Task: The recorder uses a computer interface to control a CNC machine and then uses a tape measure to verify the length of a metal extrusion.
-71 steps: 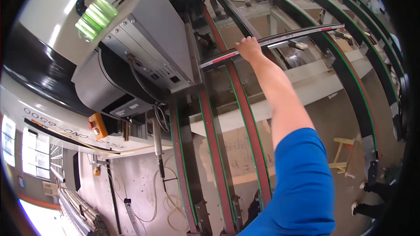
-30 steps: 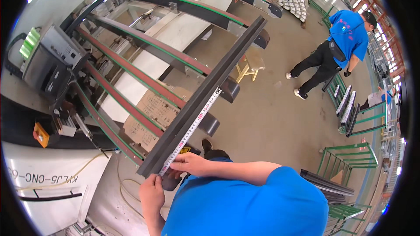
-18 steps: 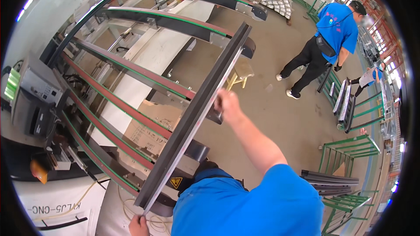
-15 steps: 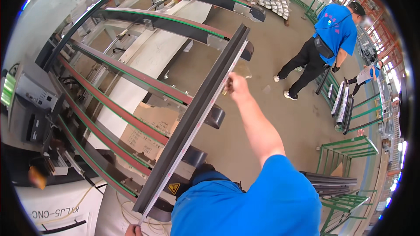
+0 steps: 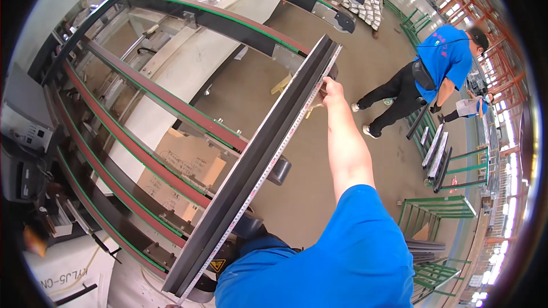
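Observation:
A long dark profile bar (image 5: 245,177) lies slantwise across the ends of several machine rails. Stretched along its right edge is a white tape measure blade (image 5: 268,172) with printed marks. My right hand (image 5: 332,90) is near the bar's far end, its fingers closed round the blade at the edge; the fingertips are partly hidden. A yellowish object shows just below that hand, too unclear to name. At the lower rim of the picture, by the bar's near end, only a sliver of my left hand (image 5: 172,306) is visible, so its fingers cannot be read.
Rails (image 5: 165,100) with red and green strips fan out to the left. A control box (image 5: 28,128) stands at far left. Beyond the bar, a person in a blue shirt (image 5: 442,57) bends over green racks (image 5: 469,170). Another green rack (image 5: 438,208) stands at right.
My right hand has slid farther along the bar toward its far end. The tape's marked face now shows more plainly. The left hand has mostly dropped out of the picture as the view shifted.

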